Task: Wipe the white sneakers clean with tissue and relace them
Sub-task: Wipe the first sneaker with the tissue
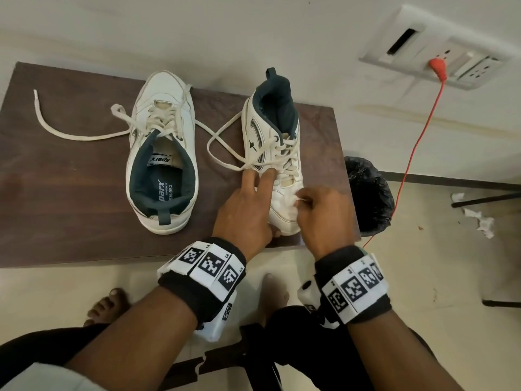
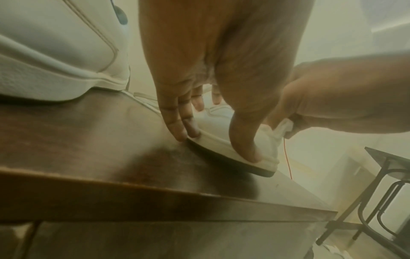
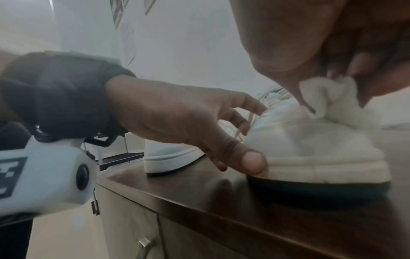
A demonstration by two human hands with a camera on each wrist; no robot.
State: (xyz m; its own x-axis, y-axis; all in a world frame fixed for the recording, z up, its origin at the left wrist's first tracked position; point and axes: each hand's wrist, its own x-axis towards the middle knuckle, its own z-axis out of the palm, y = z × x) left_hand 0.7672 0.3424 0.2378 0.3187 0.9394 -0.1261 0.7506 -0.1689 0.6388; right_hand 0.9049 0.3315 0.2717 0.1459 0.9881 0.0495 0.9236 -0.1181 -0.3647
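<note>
Right sneaker at right centre of frame, toe at near tabletop edge; toe half hidden by both hands. Left hand grip spread, fingers on laces, thumb against sole. Right hand grip pinching tissue on toe. Left sneaker centre frame, loose lace trailing to upper left. Black-lined bin right of tabletop; contents probably unreadable. Wrist views hazy.

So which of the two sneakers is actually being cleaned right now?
Look at the dark brown table: two white sneakers sit on it. The one being wiped is nearer the black bin, toe towards the person. Unlike its untouched neighbour, the left hand steadies it and the right hand pinches a tissue against its toe.
</note>
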